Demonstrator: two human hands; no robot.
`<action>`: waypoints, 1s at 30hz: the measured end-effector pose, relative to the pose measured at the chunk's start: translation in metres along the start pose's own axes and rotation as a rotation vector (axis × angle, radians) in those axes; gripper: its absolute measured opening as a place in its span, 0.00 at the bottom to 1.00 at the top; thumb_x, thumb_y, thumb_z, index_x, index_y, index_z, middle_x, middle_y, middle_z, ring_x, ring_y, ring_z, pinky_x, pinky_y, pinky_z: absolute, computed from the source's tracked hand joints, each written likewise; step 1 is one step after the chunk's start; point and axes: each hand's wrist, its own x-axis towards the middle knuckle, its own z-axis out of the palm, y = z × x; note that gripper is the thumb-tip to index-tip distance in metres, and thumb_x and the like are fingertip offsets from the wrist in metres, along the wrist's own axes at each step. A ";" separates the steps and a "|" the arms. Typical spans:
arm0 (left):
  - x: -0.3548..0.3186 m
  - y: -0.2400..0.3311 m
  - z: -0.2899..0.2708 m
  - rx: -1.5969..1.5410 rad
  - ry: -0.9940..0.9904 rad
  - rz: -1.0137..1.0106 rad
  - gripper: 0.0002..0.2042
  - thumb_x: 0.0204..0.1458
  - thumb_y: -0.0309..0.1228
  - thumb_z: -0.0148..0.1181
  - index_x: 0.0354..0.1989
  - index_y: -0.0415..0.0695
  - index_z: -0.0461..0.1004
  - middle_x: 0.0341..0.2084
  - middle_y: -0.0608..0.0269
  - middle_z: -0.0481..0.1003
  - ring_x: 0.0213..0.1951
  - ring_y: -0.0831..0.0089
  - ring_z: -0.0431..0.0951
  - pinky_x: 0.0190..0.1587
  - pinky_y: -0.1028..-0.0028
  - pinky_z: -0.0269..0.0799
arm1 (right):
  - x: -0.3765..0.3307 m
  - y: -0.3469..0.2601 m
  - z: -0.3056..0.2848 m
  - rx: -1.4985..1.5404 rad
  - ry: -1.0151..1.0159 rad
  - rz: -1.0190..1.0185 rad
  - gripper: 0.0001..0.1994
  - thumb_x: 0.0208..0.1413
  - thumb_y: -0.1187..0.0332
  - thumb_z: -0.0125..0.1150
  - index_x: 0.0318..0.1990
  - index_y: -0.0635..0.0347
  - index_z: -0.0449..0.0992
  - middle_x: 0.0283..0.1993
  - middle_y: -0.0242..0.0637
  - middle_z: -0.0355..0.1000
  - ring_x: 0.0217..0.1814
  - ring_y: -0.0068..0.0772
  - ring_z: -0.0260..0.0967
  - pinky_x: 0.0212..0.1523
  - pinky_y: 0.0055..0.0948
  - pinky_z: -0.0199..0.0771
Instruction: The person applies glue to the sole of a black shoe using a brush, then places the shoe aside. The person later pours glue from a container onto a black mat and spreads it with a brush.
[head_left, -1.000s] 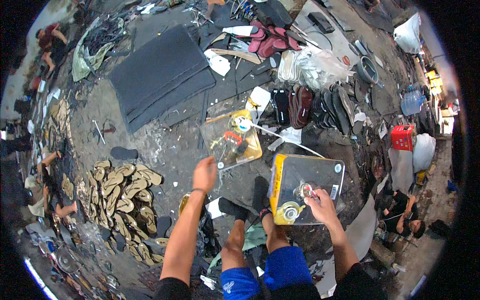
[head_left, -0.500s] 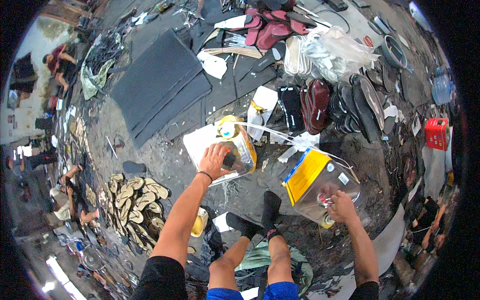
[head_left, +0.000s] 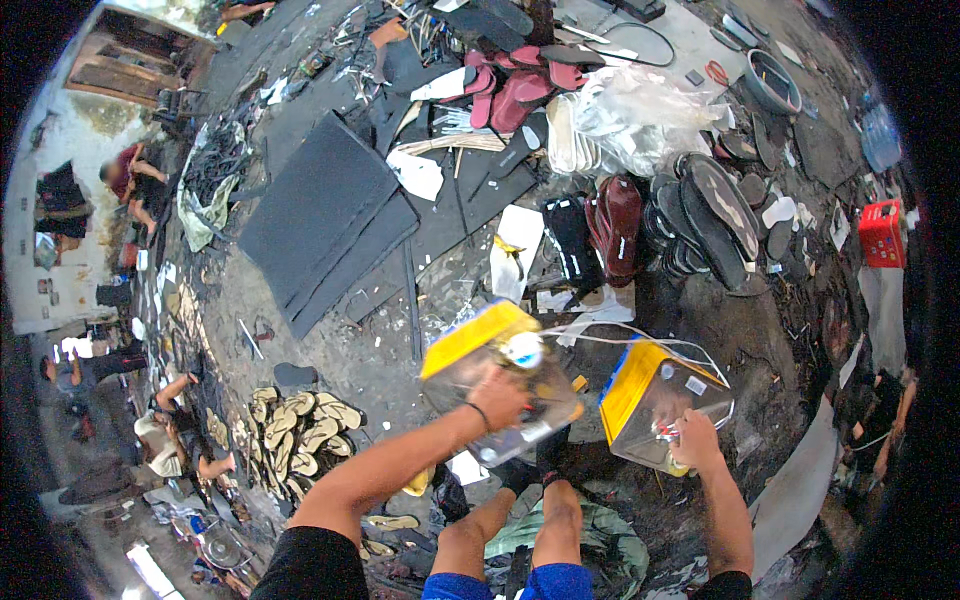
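Observation:
My left hand [head_left: 502, 398], somewhat blurred, grips the top of a square yellow-and-silver tin [head_left: 550, 412] beside its round white cap. That tin is tilted in front of my feet. To its right is a similar tin [head_left: 628, 390] with a yellow side and a shiny top. My right hand [head_left: 695, 440] has its fingers closed on this second tin's top, by a small red-and-silver part. Its fingertips are partly hidden. A pale strap [head_left: 610, 328] loops from near the left tin over to the right one.
Tan sandals [head_left: 300, 430] are piled at the left. Black sheets [head_left: 320, 215] lie beyond. Maroon soles [head_left: 617, 230], black soles [head_left: 715, 215] and a clear plastic bag [head_left: 650, 115] are ahead. A red box [head_left: 882, 234] stands at the right. People sit farther left.
The left tin has turned, its yellow side now showing, and come right and nearer to me. My left hand went with it, from resting spread on it to gripping. My right hand stays on its tin.

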 end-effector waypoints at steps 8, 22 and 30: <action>0.075 0.132 0.021 -0.157 -0.088 0.142 0.15 0.47 0.40 0.61 0.42 0.51 0.81 0.33 0.61 0.82 0.39 0.63 0.82 0.55 0.56 0.62 | -0.029 0.077 0.019 -0.161 -0.284 0.315 0.15 0.43 0.61 0.64 0.38 0.60 0.79 0.46 0.48 0.69 0.52 0.51 0.67 0.49 0.45 0.70; 0.127 0.209 0.082 -0.440 -0.087 -0.065 0.21 0.53 0.36 0.57 0.56 0.44 0.71 0.52 0.51 0.72 0.58 0.54 0.69 0.59 0.55 0.67 | -0.049 0.091 0.070 -0.216 0.141 0.473 0.14 0.51 0.71 0.56 0.46 0.60 0.75 0.52 0.50 0.70 0.57 0.54 0.66 0.59 0.50 0.65; -0.044 0.047 0.057 -0.960 0.329 -0.369 0.20 0.53 0.40 0.61 0.53 0.44 0.75 0.54 0.47 0.72 0.57 0.51 0.71 0.60 0.59 0.67 | 0.034 -0.077 -0.067 0.075 0.219 0.298 0.23 0.39 0.68 0.64 0.47 0.63 0.73 0.44 0.51 0.69 0.50 0.57 0.65 0.50 0.50 0.66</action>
